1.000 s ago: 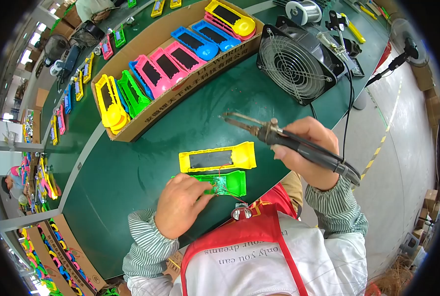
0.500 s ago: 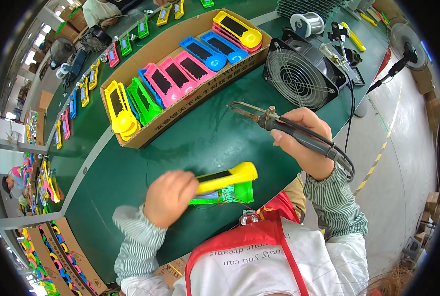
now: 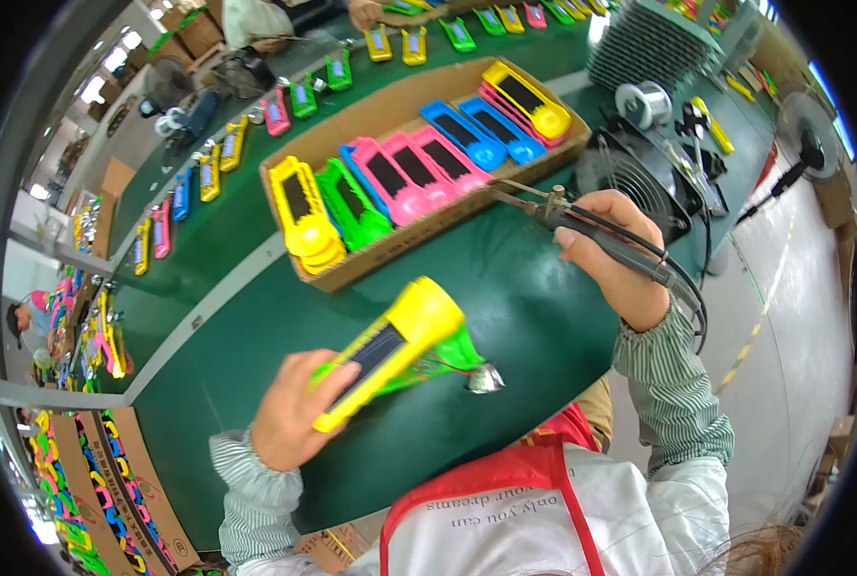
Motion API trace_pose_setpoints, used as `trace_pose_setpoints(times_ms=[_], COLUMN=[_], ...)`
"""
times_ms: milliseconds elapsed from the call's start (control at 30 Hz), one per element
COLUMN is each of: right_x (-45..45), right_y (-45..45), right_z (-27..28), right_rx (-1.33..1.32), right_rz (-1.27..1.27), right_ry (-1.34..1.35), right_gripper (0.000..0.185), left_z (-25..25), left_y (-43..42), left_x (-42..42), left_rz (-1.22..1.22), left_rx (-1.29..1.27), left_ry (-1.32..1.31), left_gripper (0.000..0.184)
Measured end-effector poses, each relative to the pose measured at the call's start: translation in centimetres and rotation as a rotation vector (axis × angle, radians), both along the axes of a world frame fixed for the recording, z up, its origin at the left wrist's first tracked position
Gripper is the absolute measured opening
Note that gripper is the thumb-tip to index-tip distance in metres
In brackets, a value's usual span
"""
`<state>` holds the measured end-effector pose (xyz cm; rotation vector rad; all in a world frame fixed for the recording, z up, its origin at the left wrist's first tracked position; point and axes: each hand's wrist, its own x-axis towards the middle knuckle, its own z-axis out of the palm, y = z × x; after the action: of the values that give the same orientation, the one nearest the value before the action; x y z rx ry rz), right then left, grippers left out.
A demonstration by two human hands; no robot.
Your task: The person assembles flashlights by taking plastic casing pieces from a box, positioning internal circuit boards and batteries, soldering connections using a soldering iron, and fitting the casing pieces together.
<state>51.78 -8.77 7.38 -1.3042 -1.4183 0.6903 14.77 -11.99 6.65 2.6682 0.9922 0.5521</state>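
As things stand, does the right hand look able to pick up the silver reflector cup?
Probably not right now: the right hand is closed around the soldering tool. The way itself looks free; nothing visible stands between it and the silver reflector cup.

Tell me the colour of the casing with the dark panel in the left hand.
The casing is yellow, best seen in the head view.

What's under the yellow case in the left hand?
A green case pokes out under the yellow case, with red wires running toward a silver cup. The green case's middle is covered, so what's inside there can't be seen.
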Motion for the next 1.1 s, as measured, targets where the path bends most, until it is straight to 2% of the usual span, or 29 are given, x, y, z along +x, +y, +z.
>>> trace_pose_setpoints(times_ms=[167, 233, 300, 367, 433, 500, 567, 600, 633, 667, 700, 733, 767, 800, 833, 867, 900, 967, 1033, 1100], right_x=[-2.3, -3.3, -4.1, -4.8, -5.6, -6.3, -7.1, -7.6, -8.1, -8.4, -8.6, -8.6, -8.7, -8.8, -9.0, -8.9, -8.8, -8.7, -9.4, -10.0], right_y=[3.2, 4.7, 5.8, 7.2, 8.4, 9.8, 11.0, 11.5, 12.0, 12.3, 12.6, 13.3, 14.0, 14.2, 14.5, 15.0, 15.3, 15.5, 15.0, 14.6], right_z=[0.4, 0.8, 1.4, 0.8, 1.0, 0.2, -0.1, 0.1, 0.2, 0.3, 0.3, 0.0, -0.6, -0.6, -0.4, -1.2, -1.7, -2.2, -2.0, -2.2], right_rx=[0.108, 0.103, 0.137, 0.091, 0.094, 0.203, 0.296, 0.284, 0.21, 0.13, 0.047, 0.069, 0.227, 0.179, 0.134, 0.166, 0.164, 0.188, 0.036, -0.016], right_rz=[0.02, 0.022, 0.019, 0.046, 0.048, 0.051, 0.06, 0.076, 0.085, 0.086, 0.08, 0.115, 0.091, 0.066, 0.05, 0.032, 0.048, 0.139, 0.237, 0.29], right_ry=[0.046, -0.048, -0.202, -0.221, -0.372, -0.452, -0.542, -0.549, -0.552, -0.555, -0.557, -0.522, -0.584, -0.617, -0.647, -0.624, -0.631, -0.658, -0.631, -0.571], right_gripper=[0.023, 0.033, 0.039, 0.054, 0.06, 0.06, 0.058, 0.055, 0.054, 0.053, 0.052, 0.046, 0.037, 0.034, 0.031, 0.028, 0.036, 0.045, 0.051, 0.055], left_z=[1.8, 1.7, 0.2, -2.2, -5.0, -8.5, -11.1, -13.6, -16.4, -15.4, -17.1, -16.8, -14.5, -10.9, -11.7, -9.6, -7.4, -11.6, -11.7, -12.5], left_y=[3.0, 5.2, 8.1, 11.1, 13.8, 15.9, 16.9, 17.3, 17.6, 17.9, 18.5, 19.4, 20.3, 20.5, 21.9, 22.6, 23.7, 29.7, 33.4, 36.8], left_x=[-9.7, -13.6, -18.5, -24.2, -30.5, -36.3, -39.2, -41.7, -44.6, -43.3, -45.9, -46.2, -44.0, -38.5, -39.5, -36.1, -32.9, -36.6, -31.0, -27.1], left_rz=[0.373, 0.506, 0.665, 0.838, 1.049, 1.165, 1.482, 1.52, 1.563, 1.743, 1.746, 1.814, 1.935, 1.99, 1.97, 1.847, 1.728, 1.149, 0.875, 0.885], left_rx=[0.234, 0.277, 0.361, 0.442, 0.469, 0.631, 0.535, 0.518, 0.407, 0.152, 0.227, 0.197, 0.046, 0.002, 0.054, 0.081, 0.105, 0.232, 0.304, 0.264], left_ry=[-0.089, -0.11, -0.065, -0.044, 0.003, 0.052, 0.077, 0.087, 0.122, 0.211, 0.176, 0.263, 0.441, 0.63, 0.717, 0.62, 0.527, 0.127, 0.112, 0.037], left_gripper=[0.057, 0.054, 0.052, 0.053, 0.054, 0.055, 0.057, 0.061, 0.068, 0.077, 0.079, 0.079, 0.079, 0.079, 0.073, 0.072, 0.071, 0.072, 0.073, 0.071])
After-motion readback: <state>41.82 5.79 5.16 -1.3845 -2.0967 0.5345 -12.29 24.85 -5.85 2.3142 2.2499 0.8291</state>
